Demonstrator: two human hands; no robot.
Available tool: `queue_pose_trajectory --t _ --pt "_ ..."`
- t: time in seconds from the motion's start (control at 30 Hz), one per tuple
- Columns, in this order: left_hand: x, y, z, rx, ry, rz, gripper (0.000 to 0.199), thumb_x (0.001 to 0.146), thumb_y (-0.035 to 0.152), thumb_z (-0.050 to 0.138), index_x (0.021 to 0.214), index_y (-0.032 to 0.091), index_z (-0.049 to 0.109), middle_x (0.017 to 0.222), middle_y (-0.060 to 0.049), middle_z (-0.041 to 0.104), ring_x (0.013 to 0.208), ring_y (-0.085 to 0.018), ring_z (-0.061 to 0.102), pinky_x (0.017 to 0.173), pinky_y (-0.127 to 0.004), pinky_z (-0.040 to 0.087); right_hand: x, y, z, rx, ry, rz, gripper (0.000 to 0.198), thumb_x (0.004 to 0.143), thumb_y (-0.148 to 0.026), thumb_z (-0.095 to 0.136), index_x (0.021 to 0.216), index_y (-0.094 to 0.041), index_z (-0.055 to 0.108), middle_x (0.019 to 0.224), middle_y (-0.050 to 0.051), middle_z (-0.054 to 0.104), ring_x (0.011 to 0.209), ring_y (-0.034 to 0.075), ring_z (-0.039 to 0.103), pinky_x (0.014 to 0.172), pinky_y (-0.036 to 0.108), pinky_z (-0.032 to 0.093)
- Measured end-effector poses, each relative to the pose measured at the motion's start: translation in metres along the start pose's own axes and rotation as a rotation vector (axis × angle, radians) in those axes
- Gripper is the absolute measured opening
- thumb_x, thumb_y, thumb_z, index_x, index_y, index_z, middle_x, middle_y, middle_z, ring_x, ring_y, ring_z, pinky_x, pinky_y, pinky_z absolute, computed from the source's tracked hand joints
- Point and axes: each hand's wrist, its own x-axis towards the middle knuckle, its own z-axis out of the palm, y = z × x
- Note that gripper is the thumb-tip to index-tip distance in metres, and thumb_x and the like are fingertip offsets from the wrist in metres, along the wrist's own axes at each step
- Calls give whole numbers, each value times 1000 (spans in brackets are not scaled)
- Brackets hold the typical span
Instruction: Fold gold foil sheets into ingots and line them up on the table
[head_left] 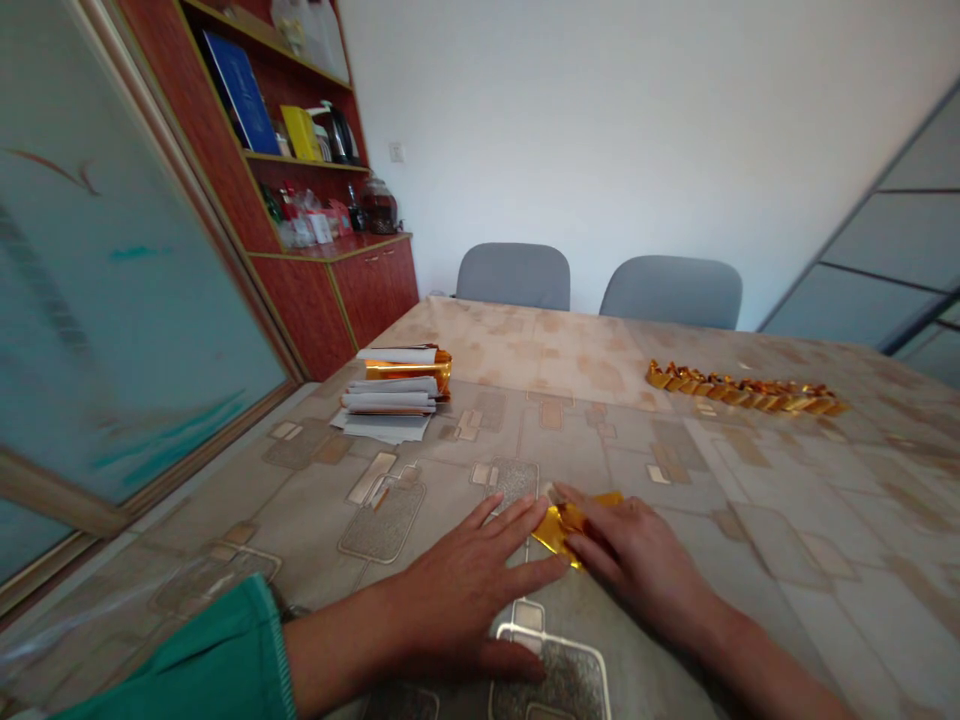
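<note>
A small piece of gold foil paper [556, 534], folded, lies on the table near its front. My right hand [637, 555] covers much of it, with bent fingers gripping and pressing the foil. From the left, my left hand [480, 575] lies palm down with its fingers spread. Its forefinger and middle fingertips reach the left edge of the foil. The exact folds under my right fingers are hidden.
Stacked white and gold paper sheets [394, 400] lie at the left of the patterned tablecloth [465, 480]. A row of folded gold foil pieces [742, 390] stretches across the right side. Two grey chairs [514, 275] stand behind the table, and a red cabinet [330, 300] is at the back left.
</note>
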Motion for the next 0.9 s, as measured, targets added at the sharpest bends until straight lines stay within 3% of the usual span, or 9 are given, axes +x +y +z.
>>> queue_pose_trajectory --t 0.1,0.23,0.4,0.57,0.77,0.9 --pt "-1 -4 -1 21 6 21 82 84 62 66 153 31 35 165 -14 15 151 -37 16 121 -60 15 -4 19 -15 230 44 6 33 102 -25 46 131 -21 61 92 6 75 81 21 69 72 33 53" --pt "2 -7 -9 68 42 70 69 89 60 61 149 31 44 164 -13 21 151 -35 21 121 -59 15 -12 29 -28 227 -54 -118 26 102 -18 46 112 -23 70 101 8 70 94 21 63 82 35 51" --pt "11 -4 -16 188 102 124 59 94 50 60 145 24 47 157 -11 41 149 -31 29 123 -55 14 -17 12 -31 172 -148 -72 18 100 -20 51 98 -21 69 93 6 64 88 21 60 77 34 49" --pt "20 -5 -3 191 226 77 30 98 30 57 126 20 61 127 -10 67 120 -24 60 114 -44 36 -17 -1 -36 136 -211 -88 7 93 -20 63 98 -22 68 91 3 62 87 21 58 78 36 46" --pt "28 -6 2 91 250 -16 29 98 38 57 120 20 63 116 -9 69 106 -23 65 95 -36 51 -24 -12 -37 225 -249 -100 13 89 -23 69 102 -27 69 97 1 64 91 20 59 78 32 48" --pt "31 -14 -1 -6 238 24 30 99 29 56 127 20 59 128 -9 66 121 -23 59 108 -40 42 -24 -18 -35 457 -328 -200 14 94 -21 62 106 -25 68 99 2 68 94 19 62 83 32 48"
